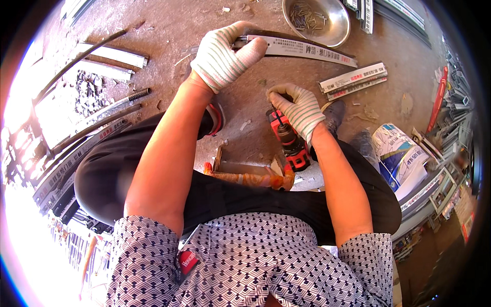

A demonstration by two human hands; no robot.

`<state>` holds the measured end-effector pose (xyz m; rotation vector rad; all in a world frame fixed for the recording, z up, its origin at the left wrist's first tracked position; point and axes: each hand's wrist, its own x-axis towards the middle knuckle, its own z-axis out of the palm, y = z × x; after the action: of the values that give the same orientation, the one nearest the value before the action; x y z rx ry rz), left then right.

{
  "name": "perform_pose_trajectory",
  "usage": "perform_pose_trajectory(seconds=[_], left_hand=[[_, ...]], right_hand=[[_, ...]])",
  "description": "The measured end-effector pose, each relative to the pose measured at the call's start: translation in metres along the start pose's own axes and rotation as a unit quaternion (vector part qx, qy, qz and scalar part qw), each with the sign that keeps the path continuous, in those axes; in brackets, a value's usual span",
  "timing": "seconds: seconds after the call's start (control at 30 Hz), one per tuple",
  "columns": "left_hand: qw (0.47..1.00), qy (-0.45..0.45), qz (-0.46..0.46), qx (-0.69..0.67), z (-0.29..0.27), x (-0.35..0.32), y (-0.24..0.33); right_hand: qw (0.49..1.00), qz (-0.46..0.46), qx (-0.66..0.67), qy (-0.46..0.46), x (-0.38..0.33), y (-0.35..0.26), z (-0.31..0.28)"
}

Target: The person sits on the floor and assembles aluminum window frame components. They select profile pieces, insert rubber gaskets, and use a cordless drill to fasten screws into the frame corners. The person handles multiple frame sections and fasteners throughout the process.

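Observation:
My left hand [225,56], in a striped knit glove, is closed round the near end of a metal profile strip [307,49] covered in white printed film. The strip runs off to the right, above the floor. My right hand [299,105], gloved alike, has thumb and fingers pinched together; whatever they hold is too small or hidden to make out. Just below those fingertips is a red and black cordless drill [292,146], its bit pointing up toward them. At the far side, a steel bowl [341,25] contains many screws [307,18].
Two short profile pieces [353,82] lie on the floor beyond my right foot. A white and blue bucket [401,156] stands at my right, by stacked profiles [458,102]. More profiles and dark rods [82,64] lie at left. An orange-wrapped bar [245,179] sits before my lap.

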<state>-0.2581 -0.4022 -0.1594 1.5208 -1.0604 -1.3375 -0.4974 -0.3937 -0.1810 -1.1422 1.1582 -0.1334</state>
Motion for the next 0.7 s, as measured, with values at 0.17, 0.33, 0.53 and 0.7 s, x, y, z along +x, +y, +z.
perform_pose_trajectory(seconds=[0.17, 0.33, 0.53, 0.7], left_hand=[[1.0, 0.0, -0.004, -0.007, 0.0, -0.001, 0.002], [1.0, 0.0, -0.011, -0.002, 0.001, -0.001, 0.004], [1.0, 0.001, -0.003, 0.012, -0.001, -0.001, 0.001], [1.0, 0.005, 0.0, 0.0, 0.0, -0.001, 0.001]], right_hand=[[0.999, 0.013, -0.019, -0.036, 0.006, -0.004, 0.0], [0.998, 0.024, 0.005, -0.056, 0.009, -0.002, -0.001], [0.995, 0.017, -0.051, -0.088, 0.011, -0.008, -0.003], [0.99, 0.013, -0.082, -0.116, 0.01, -0.012, -0.005]])
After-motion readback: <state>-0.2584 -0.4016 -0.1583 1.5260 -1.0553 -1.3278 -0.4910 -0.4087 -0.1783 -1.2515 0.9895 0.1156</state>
